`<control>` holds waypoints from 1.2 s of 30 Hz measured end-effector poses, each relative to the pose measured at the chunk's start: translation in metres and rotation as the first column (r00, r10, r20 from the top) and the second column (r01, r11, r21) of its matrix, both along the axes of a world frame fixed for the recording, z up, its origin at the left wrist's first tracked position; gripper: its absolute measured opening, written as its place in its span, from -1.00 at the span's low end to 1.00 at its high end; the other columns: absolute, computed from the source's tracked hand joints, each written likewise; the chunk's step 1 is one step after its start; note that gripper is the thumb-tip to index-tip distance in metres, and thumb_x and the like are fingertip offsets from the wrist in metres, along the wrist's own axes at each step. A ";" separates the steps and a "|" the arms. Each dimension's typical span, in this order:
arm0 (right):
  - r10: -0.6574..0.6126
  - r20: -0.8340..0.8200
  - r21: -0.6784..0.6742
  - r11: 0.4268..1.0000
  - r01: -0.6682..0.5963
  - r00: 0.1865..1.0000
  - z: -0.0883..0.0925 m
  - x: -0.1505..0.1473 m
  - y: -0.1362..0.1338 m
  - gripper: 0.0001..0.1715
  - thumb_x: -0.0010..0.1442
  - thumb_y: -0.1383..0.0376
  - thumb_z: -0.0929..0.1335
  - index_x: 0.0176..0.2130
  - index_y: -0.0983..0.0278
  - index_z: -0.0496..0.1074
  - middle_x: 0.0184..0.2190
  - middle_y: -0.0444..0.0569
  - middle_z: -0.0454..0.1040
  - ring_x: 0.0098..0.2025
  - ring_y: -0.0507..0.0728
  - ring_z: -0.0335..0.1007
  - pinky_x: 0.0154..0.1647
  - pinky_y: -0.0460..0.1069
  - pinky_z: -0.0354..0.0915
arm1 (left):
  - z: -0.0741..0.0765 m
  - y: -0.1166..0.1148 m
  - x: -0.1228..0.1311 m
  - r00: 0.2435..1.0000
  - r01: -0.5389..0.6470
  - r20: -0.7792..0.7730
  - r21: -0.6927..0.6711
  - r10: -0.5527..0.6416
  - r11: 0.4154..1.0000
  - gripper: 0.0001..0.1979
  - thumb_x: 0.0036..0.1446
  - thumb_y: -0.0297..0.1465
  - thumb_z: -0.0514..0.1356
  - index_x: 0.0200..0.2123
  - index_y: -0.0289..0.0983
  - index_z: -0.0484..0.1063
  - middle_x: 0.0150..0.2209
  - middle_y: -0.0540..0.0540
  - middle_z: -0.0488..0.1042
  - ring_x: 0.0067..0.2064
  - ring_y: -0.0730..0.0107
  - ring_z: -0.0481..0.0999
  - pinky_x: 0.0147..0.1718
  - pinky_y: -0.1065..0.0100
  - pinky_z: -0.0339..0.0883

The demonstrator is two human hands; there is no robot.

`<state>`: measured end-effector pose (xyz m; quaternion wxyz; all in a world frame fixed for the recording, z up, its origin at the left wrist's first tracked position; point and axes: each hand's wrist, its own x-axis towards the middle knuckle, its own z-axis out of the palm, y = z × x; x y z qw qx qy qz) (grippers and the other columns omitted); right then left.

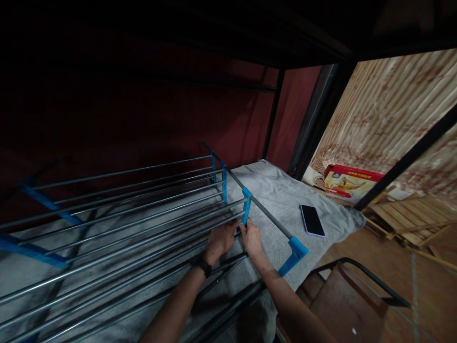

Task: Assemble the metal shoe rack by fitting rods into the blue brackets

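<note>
A metal drying rack with long grey rods [153,224] and blue plastic brackets lies across a grey cloth-covered surface. My left hand [222,240], with a dark band at the wrist, is closed around the end of a rod just below a blue bracket [246,206]. Right beside it, my right hand [252,237] pinches the lower end of that same bracket. The hands nearly touch, and they hide the spot where rod and bracket meet. A blue corner piece [295,252] caps the side tube [269,215] to the right of my right hand.
A phone [312,220] lies on the grey cloth [271,183] to the right. Black posts [273,114] and a low dark frame overhead surround the surface. Beyond the edge are a chair [348,300], a red and yellow box [352,183] and wooden slats [414,220].
</note>
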<state>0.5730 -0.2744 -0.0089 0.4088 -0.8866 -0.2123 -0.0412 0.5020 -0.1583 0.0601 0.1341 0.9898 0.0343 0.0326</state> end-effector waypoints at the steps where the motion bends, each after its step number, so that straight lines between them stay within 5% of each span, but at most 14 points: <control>1: 0.004 0.003 0.004 1.000 -0.004 1.000 0.000 0.000 0.000 -0.70 0.33 0.28 0.21 -0.01 0.30 0.40 -0.23 0.06 0.55 -0.23 0.16 0.50 -0.20 -0.05 0.27 | 0.000 -0.002 -0.002 1.000 -0.006 0.008 0.004 0.006 1.000 -0.51 0.34 -0.45 -0.02 0.28 0.01 0.18 0.23 -0.07 0.37 0.21 0.14 0.39 0.18 0.10 0.26; 10: 0.000 0.028 0.018 1.000 0.000 1.000 -0.001 -0.002 -0.001 -0.69 0.31 0.28 0.21 -0.03 0.31 0.40 -0.24 0.06 0.54 -0.23 0.17 0.48 -0.20 -0.03 0.28 | 0.005 -0.001 -0.052 0.978 -0.201 0.078 0.137 0.192 0.970 -0.59 0.38 -0.33 -0.10 0.21 -0.25 0.27 0.05 -0.30 0.48 0.06 0.07 0.48 0.05 0.08 0.31; 18: 0.004 0.061 -0.013 1.000 -0.003 0.998 0.001 -0.002 -0.001 -0.68 0.32 0.28 0.20 -0.03 0.34 0.40 -0.21 0.12 0.54 -0.21 0.17 0.49 -0.21 -0.03 0.28 | 0.009 0.010 -0.053 0.989 -0.148 -0.008 0.115 0.150 0.982 -0.63 0.40 -0.33 -0.16 0.03 -0.24 0.37 -0.09 -0.23 0.56 -0.10 0.12 0.58 -0.20 0.20 0.41; 30: -0.010 0.061 -0.114 0.993 0.017 0.998 -0.005 -0.001 -0.005 -0.61 0.33 0.19 0.17 -0.06 0.37 0.40 -0.30 0.17 0.53 -0.29 0.22 0.47 -0.29 0.00 0.22 | 0.007 0.007 -0.055 0.988 -0.155 0.007 0.091 0.155 0.984 -0.65 0.40 -0.31 -0.14 -0.06 -0.27 0.39 -0.18 -0.24 0.55 -0.14 0.18 0.57 -0.17 0.21 0.39; 36: 0.029 0.058 -0.106 0.994 -0.023 0.998 -0.011 0.004 -0.010 -0.57 0.31 0.12 0.15 -0.10 0.33 0.42 -0.30 0.14 0.54 -0.27 0.23 0.46 -0.28 0.01 0.22 | 0.000 0.003 -0.078 0.980 -0.190 0.085 0.131 0.180 0.973 -0.65 0.36 -0.34 -0.04 0.15 -0.27 0.27 0.08 -0.26 0.41 0.09 0.13 0.42 0.12 0.09 0.24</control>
